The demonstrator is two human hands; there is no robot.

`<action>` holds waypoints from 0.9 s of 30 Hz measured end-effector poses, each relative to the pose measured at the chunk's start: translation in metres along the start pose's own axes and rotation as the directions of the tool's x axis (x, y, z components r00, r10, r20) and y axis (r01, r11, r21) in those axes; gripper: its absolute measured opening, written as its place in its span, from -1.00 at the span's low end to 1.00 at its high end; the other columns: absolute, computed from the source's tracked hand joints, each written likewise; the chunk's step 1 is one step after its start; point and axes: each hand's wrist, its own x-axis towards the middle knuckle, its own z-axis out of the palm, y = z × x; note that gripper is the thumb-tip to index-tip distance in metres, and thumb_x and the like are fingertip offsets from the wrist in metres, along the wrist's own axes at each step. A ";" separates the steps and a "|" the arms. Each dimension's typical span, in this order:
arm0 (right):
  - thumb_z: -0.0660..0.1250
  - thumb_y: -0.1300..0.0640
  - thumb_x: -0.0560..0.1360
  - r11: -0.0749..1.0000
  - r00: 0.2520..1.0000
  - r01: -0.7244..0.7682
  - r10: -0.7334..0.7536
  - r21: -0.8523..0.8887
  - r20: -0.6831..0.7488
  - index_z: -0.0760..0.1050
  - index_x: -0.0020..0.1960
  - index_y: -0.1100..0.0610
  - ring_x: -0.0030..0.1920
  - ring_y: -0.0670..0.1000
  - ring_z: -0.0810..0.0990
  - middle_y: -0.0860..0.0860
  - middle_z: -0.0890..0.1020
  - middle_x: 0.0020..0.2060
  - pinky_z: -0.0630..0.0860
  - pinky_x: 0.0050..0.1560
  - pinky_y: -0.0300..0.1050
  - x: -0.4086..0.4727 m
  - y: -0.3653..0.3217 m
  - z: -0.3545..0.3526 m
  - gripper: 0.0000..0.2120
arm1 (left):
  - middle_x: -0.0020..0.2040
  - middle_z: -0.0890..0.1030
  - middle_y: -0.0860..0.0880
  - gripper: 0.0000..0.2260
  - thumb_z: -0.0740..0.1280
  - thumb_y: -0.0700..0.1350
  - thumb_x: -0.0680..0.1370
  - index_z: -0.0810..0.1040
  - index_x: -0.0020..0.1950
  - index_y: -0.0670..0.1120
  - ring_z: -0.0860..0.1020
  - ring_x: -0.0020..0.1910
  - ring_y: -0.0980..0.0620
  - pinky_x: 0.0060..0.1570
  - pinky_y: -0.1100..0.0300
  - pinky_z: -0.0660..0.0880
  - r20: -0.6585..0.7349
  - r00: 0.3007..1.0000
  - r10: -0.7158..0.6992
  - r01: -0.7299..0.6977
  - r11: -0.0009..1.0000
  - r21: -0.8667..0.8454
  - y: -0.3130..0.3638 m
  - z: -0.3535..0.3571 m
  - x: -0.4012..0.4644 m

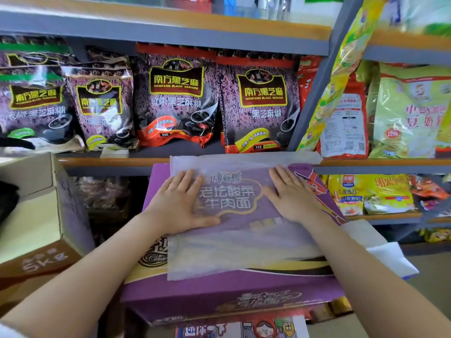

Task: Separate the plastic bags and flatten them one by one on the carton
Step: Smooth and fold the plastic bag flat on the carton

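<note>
1. Head view looks down on a purple carton (231, 289) printed with white Chinese characters, standing in front of store shelves.
2. A translucent plastic bag (244, 240) lies flat across the top of the carton; its far edge reaches past the carton's back edge toward the shelf, and its near edge stops short of the carton's front edge.
3. The left hand (180, 203) rests palm down on the left part of the bag, fingers straight and close together, thumb stretched out to the right along the bag.
4. The right hand (290, 193) lies palm down on the right part of the bag, fingers straight and slightly apart, with a ring on one finger.
5. The two hands are apart, with the carton's printed characters showing through the bag between them.
6. More whitish plastic bags (375, 250) hang off the right side of the carton, just beside the right forearm.
7. A brown cardboard box (31, 228) marked "5KG" stands to the left of the carton.
8. On the wooden shelf (109, 162) behind, upright bags of Nanfang black sesame paste (178, 98) stand in a row.
9. Yellow-green food packets (410, 111) fill the shelf section to the right.
10. Below the carton's front edge, a box with cartoon figures (244, 329) shows partly.
</note>
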 end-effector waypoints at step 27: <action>0.11 -0.49 0.33 0.888 0.890 0.454 -0.451 -0.066 0.065 -0.10 0.52 -0.11 0.52 0.05 -0.04 -0.09 -0.08 0.53 0.00 0.46 0.05 -0.133 0.020 -0.011 -0.10 | 0.17 0.59 -0.07 -0.58 0.15 -0.13 0.40 0.48 0.25 -0.05 0.58 0.09 -0.09 0.00 0.00 0.57 -0.302 0.948 0.104 -0.138 0.986 -0.094 0.076 0.030 -0.153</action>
